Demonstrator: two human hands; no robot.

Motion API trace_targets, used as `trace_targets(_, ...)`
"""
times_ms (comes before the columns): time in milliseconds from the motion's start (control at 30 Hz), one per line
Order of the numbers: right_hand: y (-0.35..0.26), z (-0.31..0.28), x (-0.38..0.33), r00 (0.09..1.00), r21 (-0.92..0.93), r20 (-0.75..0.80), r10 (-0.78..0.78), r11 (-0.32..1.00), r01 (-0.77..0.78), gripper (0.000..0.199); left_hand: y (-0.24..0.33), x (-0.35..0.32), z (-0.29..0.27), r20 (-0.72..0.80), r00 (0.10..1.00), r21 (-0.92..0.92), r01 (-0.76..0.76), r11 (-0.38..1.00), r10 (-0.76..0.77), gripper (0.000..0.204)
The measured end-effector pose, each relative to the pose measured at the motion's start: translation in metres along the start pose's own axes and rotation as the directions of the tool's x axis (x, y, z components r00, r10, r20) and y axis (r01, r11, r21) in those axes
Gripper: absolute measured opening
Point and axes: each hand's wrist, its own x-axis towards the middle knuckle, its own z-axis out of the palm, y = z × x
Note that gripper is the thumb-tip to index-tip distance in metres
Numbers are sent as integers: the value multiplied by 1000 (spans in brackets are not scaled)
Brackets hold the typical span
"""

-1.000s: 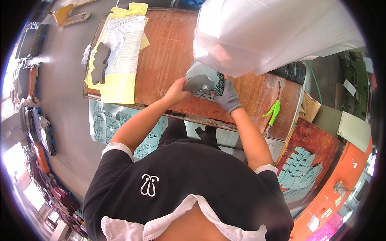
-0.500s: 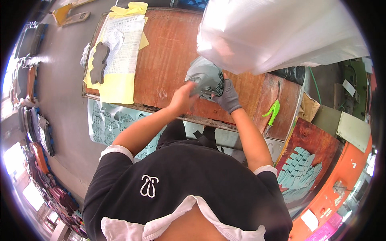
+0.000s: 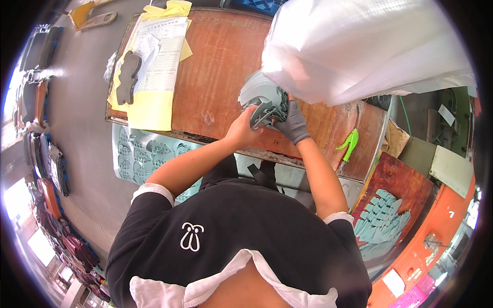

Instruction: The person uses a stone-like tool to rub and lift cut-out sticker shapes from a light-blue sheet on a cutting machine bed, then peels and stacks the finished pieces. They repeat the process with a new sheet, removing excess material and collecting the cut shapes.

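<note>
A stack of thin grey-green cut sheet pieces is held at the middle of the wooden table, by its near edge. My bare left hand is closed on the near left side of the pieces, its fingers partly hidden. In a grey glove, my right hand grips the stack's right side, thumb pointing up along it. Several loose-edged pieces fan out between the two hands.
A large translucent plastic bag bulges over the table's far right. Near the right end lies a green air gun. Papers on yellow sheeting and a dark wavy-edged piece occupy the left. Pale-green pieces lie on a board at right.
My left hand has moved slightly right and down and now closes on the near pieces, where it was blurred before. The right hand keeps its hold on the stack.
</note>
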Motion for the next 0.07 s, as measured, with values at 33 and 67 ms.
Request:
trace_targets(33, 1, 1, 0, 1000, -13, 9, 13, 1000, -13, 102, -4, 7, -3, 94, 993, -55, 76, 996, -71, 74)
trace_targets(67, 3, 2, 0, 999, -21, 21, 43, 999, -42, 103, -8, 15, -7, 177, 978, -107, 133, 985, -113, 77)
